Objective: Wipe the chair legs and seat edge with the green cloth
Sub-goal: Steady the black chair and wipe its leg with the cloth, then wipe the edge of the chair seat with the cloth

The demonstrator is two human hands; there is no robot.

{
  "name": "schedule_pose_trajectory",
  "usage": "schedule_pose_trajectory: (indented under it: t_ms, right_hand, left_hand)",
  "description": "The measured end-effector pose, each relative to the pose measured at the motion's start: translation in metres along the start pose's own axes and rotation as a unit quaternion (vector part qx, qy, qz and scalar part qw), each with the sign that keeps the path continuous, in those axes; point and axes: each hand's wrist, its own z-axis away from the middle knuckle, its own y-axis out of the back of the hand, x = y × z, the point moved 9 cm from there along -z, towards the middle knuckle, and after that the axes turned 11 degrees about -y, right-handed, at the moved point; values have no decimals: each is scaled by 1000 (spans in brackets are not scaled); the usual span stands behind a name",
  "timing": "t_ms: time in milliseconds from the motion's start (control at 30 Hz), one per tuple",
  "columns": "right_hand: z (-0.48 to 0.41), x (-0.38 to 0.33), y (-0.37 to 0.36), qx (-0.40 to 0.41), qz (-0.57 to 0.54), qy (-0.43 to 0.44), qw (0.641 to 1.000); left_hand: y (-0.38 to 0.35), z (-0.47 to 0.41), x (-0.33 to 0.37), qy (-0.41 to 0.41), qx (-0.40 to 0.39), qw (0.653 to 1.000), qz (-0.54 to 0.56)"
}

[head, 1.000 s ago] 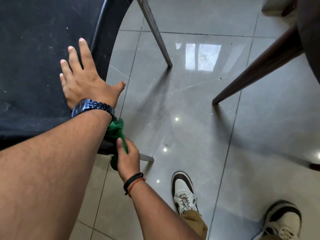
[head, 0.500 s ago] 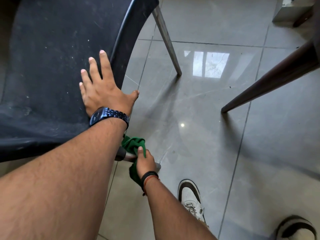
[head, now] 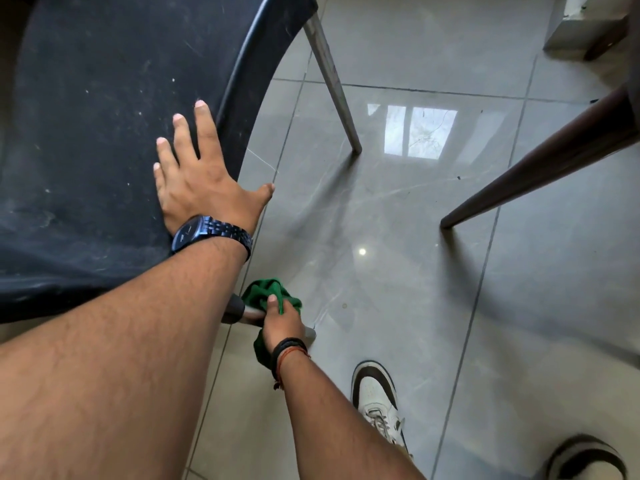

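Note:
A black chair seat [head: 104, 133] fills the upper left, dusty on top, with a rounded black edge [head: 249, 98] on its right side. My left hand [head: 201, 181] lies flat on the seat near that edge, fingers spread, a dark watch on the wrist. Below, my right hand [head: 280, 320] grips the green cloth [head: 266, 292], which is wrapped around the near metal chair leg [head: 242, 311] low down, close to its foot. The far metal leg [head: 332, 84] slants down to the floor.
Glossy grey floor tiles [head: 398, 306] lie all around. A dark wooden leg [head: 540, 168] of other furniture slants in from the right. My white shoes [head: 377, 403] stand at the bottom right. A pale block base [head: 581, 32] sits at the top right.
My right hand with the cloth has slid down the near leg toward its foot. The view has shifted, showing more of the seat; my left hand stays flat on it.

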Motion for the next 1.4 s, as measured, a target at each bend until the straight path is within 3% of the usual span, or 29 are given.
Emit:
schedule_pose_trajectory:
  t_ms: [167,367,533,733,900,1067,1133,1233,1400]
  right_hand:
    - [37,-24,-2,14,-72,67,995]
    - [57,-30,13,-147,-215,27,965]
    - [45,-42,101,-80,-282,38,955]
    - [42,-114,167,9,-309,111,945]
    - [48,-209,183,61,-310,181,931]
    - [54,-305,210,139,-294,242,914]
    - [51,-338,215,163,-284,259,909]
    - [40,-377,207,159,-267,268,912]
    - [12,-411,159,82,-235,309,918]
  left_hand:
    - [0,0,0,-3,-1,1000,0]
    - [1,4,-4,-7,-34,999,4]
    - [4,3,-3,10,-65,998,15]
    - [17,-17,9,24,-50,998,15]
    - [21,-130,60,-57,-9,994,89]
    - [-11,-202,85,-144,-98,983,53]
    - [-17,-205,85,-153,-95,982,48]
    - [-18,-204,89,-167,-86,981,42]
    - [-17,-204,87,-164,-88,982,28]
